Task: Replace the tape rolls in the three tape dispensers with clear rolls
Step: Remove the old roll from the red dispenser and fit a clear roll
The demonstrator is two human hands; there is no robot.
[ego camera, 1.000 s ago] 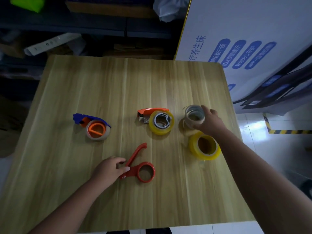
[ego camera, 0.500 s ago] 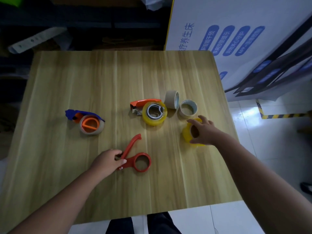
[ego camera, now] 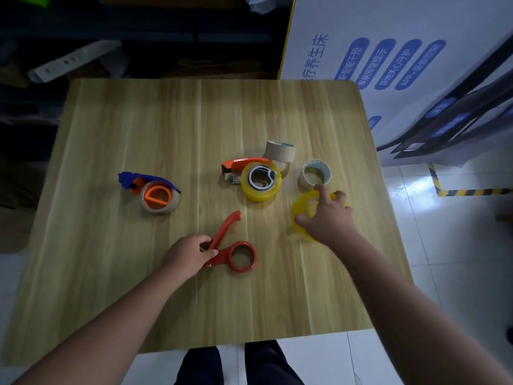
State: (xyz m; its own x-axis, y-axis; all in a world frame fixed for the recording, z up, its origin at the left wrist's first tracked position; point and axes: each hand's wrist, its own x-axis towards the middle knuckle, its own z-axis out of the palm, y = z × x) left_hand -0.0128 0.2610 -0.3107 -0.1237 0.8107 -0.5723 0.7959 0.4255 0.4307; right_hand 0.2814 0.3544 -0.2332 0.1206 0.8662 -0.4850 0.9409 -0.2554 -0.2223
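Three tape dispensers lie on the wooden table (ego camera: pixel 138 273). My left hand (ego camera: pixel 188 255) grips the empty red dispenser (ego camera: pixel 236 252) by its near end. My right hand (ego camera: pixel 327 218) holds a yellowish clear roll (ego camera: pixel 301 209), thumb on its left rim and fingers over the top; the roll looks tilted and blurred. A blue and orange dispenser (ego camera: pixel 155 191) carries a tan roll. An orange dispenser (ego camera: pixel 251 173) carries a yellowish clear roll. Two tan rolls sit behind: one upright (ego camera: pixel 280 152), one lying flat (ego camera: pixel 316 173).
A large white printed box (ego camera: pixel 402 65) stands against the table's right rear corner. Dark shelving with clutter runs behind the table. White floor tiles and a striped floor marking (ego camera: pixel 472 191) lie to the right. My legs show below the near edge.
My right hand left the flat tan roll, came nearer and took hold of the yellowish loose roll, which now lifts at a tilt. My left hand closed round the red dispenser.
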